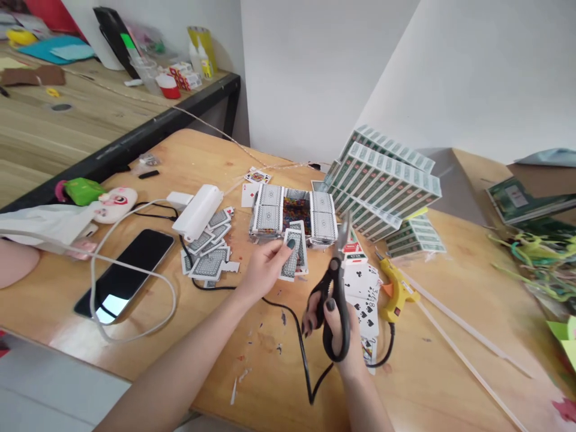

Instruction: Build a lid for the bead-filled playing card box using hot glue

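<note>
Between the thumb and fingers of my left hand [265, 267] is a narrow patterned playing card [291, 264], held over another card lying on the table. My right hand [335, 327] grips black-handled scissors [337, 264] by the loops, blades pointing up and away. Just beyond my left hand stands a structure covered in playing cards [271, 207], with a colourful recess in its middle. Left of it lies a loose pile of face-down cards [211, 261]. Face-up cards [363, 306] spread out beside my right hand, near a red-and-white card box [355, 249].
Right of the cards lies a yellow glue gun [396, 291], its black cord crossing the table front. Long glue sticks [468, 357] reach toward the right edge. Stacked card boxes [382, 180] stand behind. A phone [126, 273], white cable and white power strip [198, 211] occupy the left.
</note>
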Demonstrator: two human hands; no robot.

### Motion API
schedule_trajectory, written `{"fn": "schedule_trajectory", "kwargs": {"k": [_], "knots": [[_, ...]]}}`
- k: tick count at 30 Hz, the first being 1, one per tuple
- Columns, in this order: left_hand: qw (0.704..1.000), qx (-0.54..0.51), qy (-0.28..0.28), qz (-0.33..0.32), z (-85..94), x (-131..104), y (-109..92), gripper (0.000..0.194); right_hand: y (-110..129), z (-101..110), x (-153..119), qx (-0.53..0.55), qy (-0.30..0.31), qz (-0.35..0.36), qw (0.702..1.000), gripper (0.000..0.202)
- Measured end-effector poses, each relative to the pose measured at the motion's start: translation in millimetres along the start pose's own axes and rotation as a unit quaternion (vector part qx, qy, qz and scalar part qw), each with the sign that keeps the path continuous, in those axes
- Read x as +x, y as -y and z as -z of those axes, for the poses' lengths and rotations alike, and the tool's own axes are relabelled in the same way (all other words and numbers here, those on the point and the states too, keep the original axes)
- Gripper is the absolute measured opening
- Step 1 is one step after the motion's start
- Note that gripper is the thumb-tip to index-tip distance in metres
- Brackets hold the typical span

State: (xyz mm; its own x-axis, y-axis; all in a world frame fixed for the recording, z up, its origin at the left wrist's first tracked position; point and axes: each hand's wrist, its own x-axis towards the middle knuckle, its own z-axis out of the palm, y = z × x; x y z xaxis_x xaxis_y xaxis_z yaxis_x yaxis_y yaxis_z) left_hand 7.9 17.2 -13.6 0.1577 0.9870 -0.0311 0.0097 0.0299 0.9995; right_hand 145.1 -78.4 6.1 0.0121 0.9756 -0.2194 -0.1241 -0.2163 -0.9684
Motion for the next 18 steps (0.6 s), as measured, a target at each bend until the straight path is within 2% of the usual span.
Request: {"fn": "schedule_trajectory", "kwargs": {"k": [2,5,7,9,14,15,16,18], "knots": [[1.0,0.015,0.014,-0.022,2.5,-1,-3,0.033,4,6,1,-0.104,-0.111,0.001,0.988,0.039],[0.999,0.012,0.033,-0.037,3.0,-1,-6,0.026,8,14,4,-0.278,-0.238,-0.026,0.93,0.037],[0.999,0.011,0.037,-0.038,2.7,-1,-7,0.024,8,18,6,-0.369,-0.273,-0.038,0.888,0.036],[0.998,0.02,0.04,-0.038,2.5,0,-7,0.024,5,21,9,-0.411,-0.293,-0.02,0.863,0.035],[0.995,0.063,0.075,-0.038,2.1,-2,-7,0.026,-2,22,13,-0.426,-0.336,0.145,0.827,0.03],[0.993,0.067,0.093,-0.037,1.6,-3,-7,0.026,-2,21,12,-0.417,-0.338,0.168,0.827,0.028],[0.99,0.07,0.117,-0.034,0.9,-5,-7,0.027,-2,19,12,-0.397,-0.331,0.173,0.839,0.027],[0.981,0.084,0.175,-0.03,-0.7,-8,-10,0.028,0,15,10,-0.319,-0.284,0.127,0.895,0.028]]}}
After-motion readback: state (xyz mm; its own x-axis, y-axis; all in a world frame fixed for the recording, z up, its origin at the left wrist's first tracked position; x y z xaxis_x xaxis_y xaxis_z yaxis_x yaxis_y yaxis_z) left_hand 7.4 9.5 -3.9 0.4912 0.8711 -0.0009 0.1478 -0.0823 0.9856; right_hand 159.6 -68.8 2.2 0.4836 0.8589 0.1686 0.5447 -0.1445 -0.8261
